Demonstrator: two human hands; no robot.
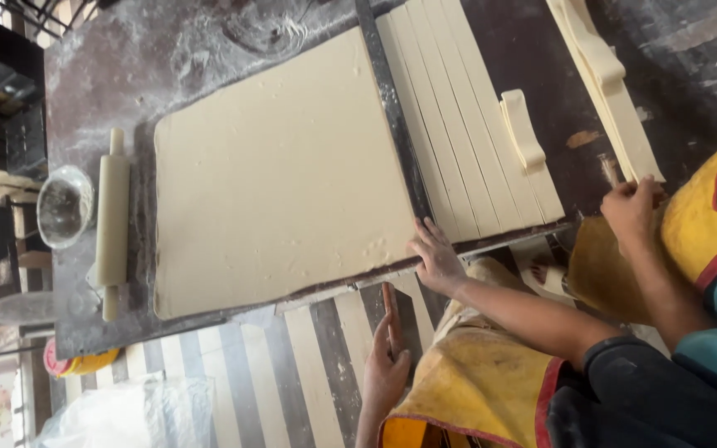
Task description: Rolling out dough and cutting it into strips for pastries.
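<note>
At the near edge of the worktop (126, 75), we have our right hand (437, 257) lying flat with the fingers spread, on the corner where the big rolled-out dough sheet (280, 166) meets the cut dough strips (466, 124). Our left hand (383, 365) is below the worktop's edge, over a striped surface (292, 365), with its fingers closed on a thin reddish-brown stick (389, 319) that points up toward the edge; we cannot tell what kind of tool it is. The two hands are apart, with our yellow apron (475, 382) between the arms.

The dough sheet is pale and roughly square and covers the middle of the floured, dark worktop. The strips lie side by side just beside it, and a short folded piece of dough (523, 129) rests on them. On the sheet's far side lie a wooden rolling pin (112, 220) and, next to it, a glass bowl (64, 207).

A co-worker's hand (631, 207) grips the end of another stack of strips (603, 91), well apart from ours.
</note>
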